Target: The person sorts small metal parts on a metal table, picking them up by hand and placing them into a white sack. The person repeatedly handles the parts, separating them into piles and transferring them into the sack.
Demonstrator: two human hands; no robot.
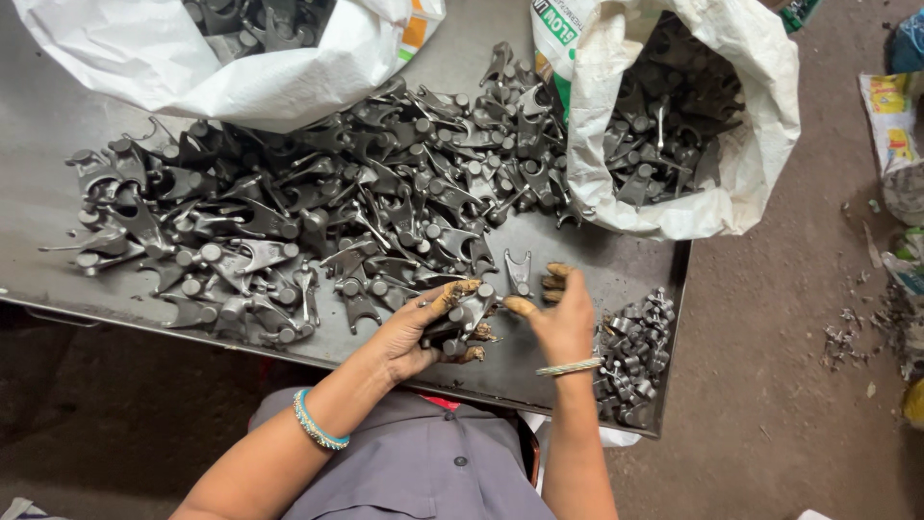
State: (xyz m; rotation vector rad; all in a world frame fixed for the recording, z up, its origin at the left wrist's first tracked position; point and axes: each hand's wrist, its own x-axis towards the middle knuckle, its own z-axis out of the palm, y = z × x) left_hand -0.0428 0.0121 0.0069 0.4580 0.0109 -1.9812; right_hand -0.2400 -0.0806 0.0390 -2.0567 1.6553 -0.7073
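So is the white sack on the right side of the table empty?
No, the white sack lies open and holds many dark metal fork parts.

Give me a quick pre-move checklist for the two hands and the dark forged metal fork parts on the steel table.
1. Left hand grips a dark forged metal fork part: ok.
2. Right hand free of parts: cannot tell, fingers curled.
3. Loose heap of fork parts within reach on the grey steel table: ok.
4. Small stack of parts sits near the table's right edge: not ok.
5. Open white woven sack upright beside the heap: ok.
6. Fingertip coverings on: ok.
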